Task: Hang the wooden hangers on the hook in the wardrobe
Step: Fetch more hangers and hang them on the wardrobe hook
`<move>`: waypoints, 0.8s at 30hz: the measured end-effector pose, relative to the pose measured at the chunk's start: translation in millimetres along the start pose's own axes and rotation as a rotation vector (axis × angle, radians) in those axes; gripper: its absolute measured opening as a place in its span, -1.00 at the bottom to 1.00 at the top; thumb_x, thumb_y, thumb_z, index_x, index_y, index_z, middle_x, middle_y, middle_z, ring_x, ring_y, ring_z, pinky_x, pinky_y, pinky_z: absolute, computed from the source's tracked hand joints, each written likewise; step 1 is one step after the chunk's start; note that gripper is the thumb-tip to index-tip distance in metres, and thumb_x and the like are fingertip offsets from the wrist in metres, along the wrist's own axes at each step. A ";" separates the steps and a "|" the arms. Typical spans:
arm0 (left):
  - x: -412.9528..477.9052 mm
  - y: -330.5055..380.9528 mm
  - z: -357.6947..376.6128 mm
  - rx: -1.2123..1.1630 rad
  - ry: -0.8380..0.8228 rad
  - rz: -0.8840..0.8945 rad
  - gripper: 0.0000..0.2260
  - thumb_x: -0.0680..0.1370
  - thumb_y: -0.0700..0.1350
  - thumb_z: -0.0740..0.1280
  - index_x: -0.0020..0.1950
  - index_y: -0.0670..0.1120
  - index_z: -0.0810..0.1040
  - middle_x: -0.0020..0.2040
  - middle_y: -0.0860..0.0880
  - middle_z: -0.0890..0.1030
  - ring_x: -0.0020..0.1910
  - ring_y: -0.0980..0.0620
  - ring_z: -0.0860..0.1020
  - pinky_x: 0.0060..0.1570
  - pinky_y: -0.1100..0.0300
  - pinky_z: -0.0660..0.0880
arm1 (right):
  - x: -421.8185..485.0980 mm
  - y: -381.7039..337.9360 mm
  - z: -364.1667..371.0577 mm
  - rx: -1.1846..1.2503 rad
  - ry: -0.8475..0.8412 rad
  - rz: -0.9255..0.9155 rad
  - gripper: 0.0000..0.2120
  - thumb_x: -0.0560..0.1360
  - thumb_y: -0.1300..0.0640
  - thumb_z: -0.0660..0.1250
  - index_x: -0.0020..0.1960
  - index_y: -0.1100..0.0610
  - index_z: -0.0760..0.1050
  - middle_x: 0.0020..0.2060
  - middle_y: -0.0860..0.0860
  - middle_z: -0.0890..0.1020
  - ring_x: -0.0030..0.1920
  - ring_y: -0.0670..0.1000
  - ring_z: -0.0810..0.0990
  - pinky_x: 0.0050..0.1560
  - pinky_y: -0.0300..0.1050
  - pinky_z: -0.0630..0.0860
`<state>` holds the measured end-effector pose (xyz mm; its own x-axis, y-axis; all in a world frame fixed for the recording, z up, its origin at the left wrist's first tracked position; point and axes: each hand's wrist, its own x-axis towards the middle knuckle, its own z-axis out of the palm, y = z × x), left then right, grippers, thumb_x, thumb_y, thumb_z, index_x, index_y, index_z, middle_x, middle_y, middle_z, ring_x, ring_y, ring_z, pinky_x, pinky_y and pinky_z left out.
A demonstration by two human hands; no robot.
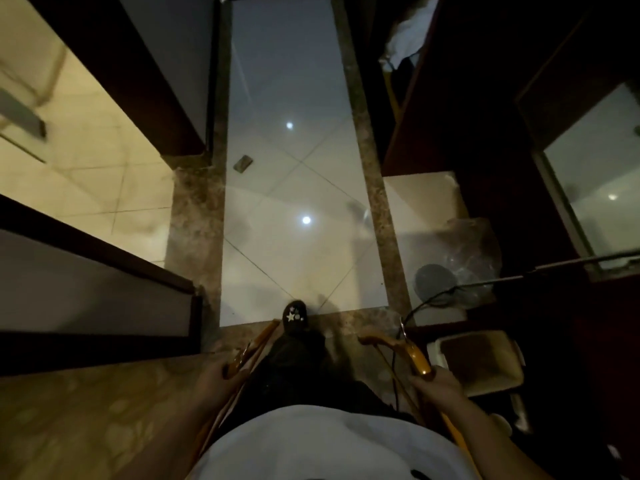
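Head view. Noted pale bin (pixel 485 385) low right, dark inside, contents unclear; clear plastic bag (pixel 474 251) beyond it, dark round item within. Gripped wooden hangers (pixel 258 342) in left hand (pixel 214 374), fingers curled tight. Clasped single hanger (pixel 417 356) in right hand (pixel 441 382), metal hook (pixel 402 325) pointing away. Held both low beside legs.

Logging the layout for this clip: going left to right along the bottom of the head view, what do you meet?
The left hand gripping the left hanger → black shoe → right hanger gripped by the right hand → beige bin.
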<state>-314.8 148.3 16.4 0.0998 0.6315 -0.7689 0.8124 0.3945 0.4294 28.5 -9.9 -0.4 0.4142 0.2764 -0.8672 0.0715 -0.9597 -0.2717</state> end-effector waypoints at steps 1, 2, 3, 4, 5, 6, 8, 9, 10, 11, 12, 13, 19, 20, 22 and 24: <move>3.2 1.4 -3.6 0.016 0.005 -0.017 -0.85 0.52 -0.07 0.33 -0.06 -0.15 0.55 -0.17 -0.11 0.60 -0.20 -0.02 0.53 -0.20 0.19 0.45 | 3.8 -16.9 -2.8 -0.007 -0.006 -0.028 -0.84 0.43 0.07 0.38 -0.09 0.15 0.50 -0.16 0.10 0.58 -0.09 0.11 0.55 -0.05 -0.08 0.47; 8.4 3.8 -7.8 0.028 0.008 -0.038 -0.79 0.52 -0.05 0.34 -0.01 -0.19 0.55 -0.12 -0.15 0.61 -0.17 -0.03 0.53 -0.17 0.18 0.43 | 7.8 -34.4 -5.3 -0.007 -0.008 -0.052 -0.83 0.45 0.06 0.37 -0.06 0.15 0.49 -0.11 0.11 0.56 -0.05 0.11 0.53 -0.04 -0.09 0.45; 15.4 6.2 -12.7 0.022 0.013 -0.059 -0.76 0.51 -0.04 0.34 0.00 -0.21 0.55 -0.08 -0.17 0.62 -0.14 -0.05 0.53 -0.12 0.15 0.44 | 11.9 -52.7 -6.4 0.001 -0.013 -0.068 -0.81 0.45 0.05 0.36 -0.03 0.13 0.47 -0.07 0.11 0.55 -0.02 0.10 0.52 -0.02 -0.09 0.44; 22.5 10.0 -17.8 0.003 0.002 -0.077 -0.75 0.50 -0.02 0.35 -0.02 -0.21 0.55 -0.08 -0.18 0.63 -0.13 -0.07 0.55 -0.09 0.13 0.47 | 15.5 -71.3 -7.6 0.008 -0.014 -0.080 -0.81 0.46 0.03 0.36 -0.02 0.11 0.46 -0.06 0.10 0.54 0.00 0.11 0.51 0.01 -0.08 0.44; 30.1 14.6 -22.9 -0.025 -0.009 -0.082 -0.78 0.50 -0.01 0.35 -0.07 -0.17 0.55 -0.12 -0.15 0.63 -0.14 -0.08 0.57 -0.09 0.11 0.49 | 19.1 -89.8 -8.4 0.000 -0.011 -0.091 -0.80 0.46 -0.01 0.35 -0.02 0.10 0.47 -0.04 0.09 0.55 0.02 0.11 0.52 0.06 -0.05 0.46; 37.0 22.6 -29.5 -0.033 -0.025 -0.078 -0.82 0.50 -0.01 0.34 -0.12 -0.12 0.54 -0.18 -0.11 0.62 -0.16 -0.07 0.57 -0.12 0.11 0.49 | 23.2 -108.1 -9.3 -0.013 -0.004 -0.100 -0.78 0.45 -0.05 0.34 -0.04 0.09 0.49 -0.04 0.08 0.57 0.04 0.12 0.53 0.12 0.00 0.47; 54.2 38.5 -44.3 -0.005 -0.047 -0.056 -0.87 0.52 -0.01 0.33 -0.12 -0.06 0.51 -0.19 -0.05 0.59 -0.18 -0.01 0.55 -0.20 0.20 0.44 | 31.3 -143.5 -11.4 -0.022 -0.003 -0.112 -0.76 0.45 -0.10 0.32 -0.07 0.08 0.53 -0.06 0.09 0.61 0.02 0.11 0.56 0.15 0.09 0.49; 64.1 47.3 -53.2 0.003 -0.059 -0.046 -0.89 0.52 -0.01 0.33 -0.13 -0.03 0.50 -0.18 -0.05 0.58 -0.18 0.02 0.55 -0.23 0.24 0.43 | 34.3 -162.4 -12.8 -0.013 -0.009 -0.108 -0.77 0.45 -0.08 0.32 -0.09 0.09 0.54 -0.08 0.12 0.62 -0.02 0.11 0.58 0.13 0.09 0.51; 74.3 55.6 -62.5 0.018 -0.075 -0.030 -0.91 0.51 -0.01 0.33 -0.15 0.02 0.49 -0.17 -0.04 0.59 -0.17 0.03 0.55 -0.23 0.25 0.43 | 38.4 -180.1 -14.1 -0.003 -0.010 -0.100 -0.79 0.45 -0.05 0.34 -0.11 0.09 0.54 -0.11 0.13 0.63 -0.05 0.11 0.59 0.11 0.08 0.53; 86.5 60.1 -72.9 0.044 -0.090 -0.009 -0.91 0.51 0.00 0.34 -0.17 0.06 0.47 -0.17 -0.03 0.59 -0.14 0.01 0.56 -0.20 0.25 0.44 | 42.1 -197.3 -15.4 -0.003 -0.006 -0.092 -0.81 0.44 -0.03 0.36 -0.12 0.09 0.54 -0.13 0.13 0.63 -0.07 0.10 0.60 0.09 0.07 0.54; 97.1 67.8 -82.4 0.075 -0.102 0.009 -0.90 0.51 0.00 0.34 -0.17 0.09 0.46 -0.16 -0.02 0.59 -0.12 0.00 0.57 -0.16 0.23 0.45 | 45.8 -212.9 -16.9 -0.006 0.003 -0.089 -0.83 0.44 -0.01 0.37 -0.12 0.10 0.53 -0.13 0.12 0.63 -0.08 0.09 0.59 0.07 0.05 0.54; 107.2 74.7 -91.9 0.109 -0.106 0.015 -0.90 0.50 0.02 0.34 -0.18 0.09 0.45 -0.16 -0.01 0.59 -0.11 0.00 0.57 -0.13 0.21 0.46 | 49.7 -227.4 -18.2 -0.010 0.016 -0.089 -0.84 0.44 0.01 0.37 -0.12 0.09 0.53 -0.14 0.11 0.62 -0.08 0.07 0.58 0.06 0.03 0.53; 156.2 109.4 -128.3 0.239 -0.128 0.047 -0.83 0.49 0.01 0.36 -0.22 0.03 0.40 -0.23 0.04 0.51 -0.17 0.03 0.52 -0.15 0.19 0.44 | 65.9 -293.2 -33.4 -0.002 0.058 -0.114 -0.88 0.46 0.05 0.35 -0.11 0.09 0.48 -0.16 0.07 0.58 -0.16 0.02 0.53 -0.10 -0.08 0.47; 162.8 115.0 -132.5 0.238 -0.130 0.048 -0.84 0.48 0.00 0.36 -0.20 0.02 0.41 -0.23 0.03 0.52 -0.16 0.02 0.53 -0.11 0.17 0.46 | 68.1 -298.5 -35.8 0.002 0.058 -0.107 -0.87 0.46 0.06 0.36 -0.07 0.10 0.48 -0.15 0.08 0.58 -0.15 0.02 0.53 -0.11 -0.09 0.47; 176.4 128.8 -141.1 0.239 -0.140 0.056 -0.85 0.49 -0.01 0.35 -0.20 0.03 0.40 -0.22 0.03 0.51 -0.18 0.06 0.52 -0.14 0.21 0.45 | 74.6 -305.7 -41.6 0.013 0.051 -0.086 -0.84 0.46 0.07 0.37 -0.02 0.11 0.47 -0.10 0.09 0.58 -0.10 0.05 0.54 -0.07 -0.08 0.48; 193.6 147.2 -149.2 0.251 -0.134 0.072 -0.84 0.50 0.00 0.34 -0.21 0.04 0.39 -0.25 0.05 0.49 -0.24 0.11 0.48 -0.22 0.27 0.42 | 81.8 -311.7 -48.2 0.004 0.027 -0.073 -0.82 0.46 0.07 0.37 0.00 0.10 0.47 -0.08 0.08 0.57 -0.07 0.06 0.53 0.00 -0.06 0.48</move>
<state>-261.6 428.2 1.4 0.2237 0.5517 -0.8035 0.9154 0.1641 0.3675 83.8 309.5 33.4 0.4322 0.3439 -0.8336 0.0985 -0.9369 -0.3355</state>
